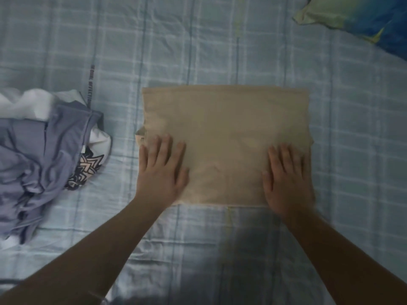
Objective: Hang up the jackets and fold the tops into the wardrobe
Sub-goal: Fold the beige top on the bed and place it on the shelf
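A: Where is the top (224, 137)?
B: Folded into a flat tan rectangle on the bed (220, 40), mid-view. A loose pile (39, 155) of blue and white clothes lies at its 9 o'clock, well apart. A pillow (363, 16) sits at 1 o'clock.
A: And the hands?
B: Both lie flat, fingers straight and slightly spread, pressing down. The left hand (161, 170) covers the 7 o'clock corner, the right hand (286, 179) the 5 o'clock corner. Neither pinches anything.
A: How will it handle?
B: Light and soft, I'd judge: thin cloth with no stiffness. Lifted by 1 edge, it would likely sag and the layers would slide open. A small flap pokes out at 9 o'clock.
A: So where to take hold?
B: I'd slide 2 flat hands under the 3 and 9 o'clock sides, thumbs on top, and carry it level like a tray. Gripping the near edge alone risks undoing the fold. The wardrobe is out of view, so I cannot say how far the top must travel.
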A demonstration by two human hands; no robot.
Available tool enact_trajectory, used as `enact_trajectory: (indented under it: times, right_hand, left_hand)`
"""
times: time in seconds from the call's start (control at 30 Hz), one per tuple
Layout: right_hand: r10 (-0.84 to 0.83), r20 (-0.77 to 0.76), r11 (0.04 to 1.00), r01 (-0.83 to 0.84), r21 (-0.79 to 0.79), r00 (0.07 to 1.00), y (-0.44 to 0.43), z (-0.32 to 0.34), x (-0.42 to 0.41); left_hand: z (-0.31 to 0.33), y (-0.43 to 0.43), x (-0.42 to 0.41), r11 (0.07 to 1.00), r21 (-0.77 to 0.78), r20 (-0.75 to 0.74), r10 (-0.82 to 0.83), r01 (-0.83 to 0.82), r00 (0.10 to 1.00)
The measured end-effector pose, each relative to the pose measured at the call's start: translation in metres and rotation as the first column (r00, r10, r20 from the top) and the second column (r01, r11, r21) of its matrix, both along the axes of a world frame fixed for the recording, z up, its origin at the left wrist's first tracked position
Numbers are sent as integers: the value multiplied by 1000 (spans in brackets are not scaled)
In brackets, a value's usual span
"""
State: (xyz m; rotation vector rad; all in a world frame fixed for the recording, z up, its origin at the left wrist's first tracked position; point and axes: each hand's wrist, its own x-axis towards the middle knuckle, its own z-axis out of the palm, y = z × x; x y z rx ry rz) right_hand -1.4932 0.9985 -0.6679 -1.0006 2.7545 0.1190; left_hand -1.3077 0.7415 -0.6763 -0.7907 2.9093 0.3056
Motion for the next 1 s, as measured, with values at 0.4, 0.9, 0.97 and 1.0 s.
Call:
enact_trajectory:
  times: [0.4, 0.9, 0.97, 1.0]
  right_hand:
    - [-74, 116, 926, 112, -361, 990, 21, -11, -1]
    - [-512, 562, 717, 683, -136, 650, 76, 11, -28]
    - [-523, 538, 754, 653, -70, 662, 76, 14, -31]
    - [-520, 527, 767, 639, -58, 672, 75, 16, -31]
  left_hand:
    - [4, 9, 9, 998, -26, -52, 62, -63, 997]
    - [25, 156, -300, 883, 468, -12, -13, 17, 1000]
    - [17, 166, -318, 904, 414, 150, 46, -105, 988]
    - [15, 169, -324, 906, 405, 184, 51, -123, 982]
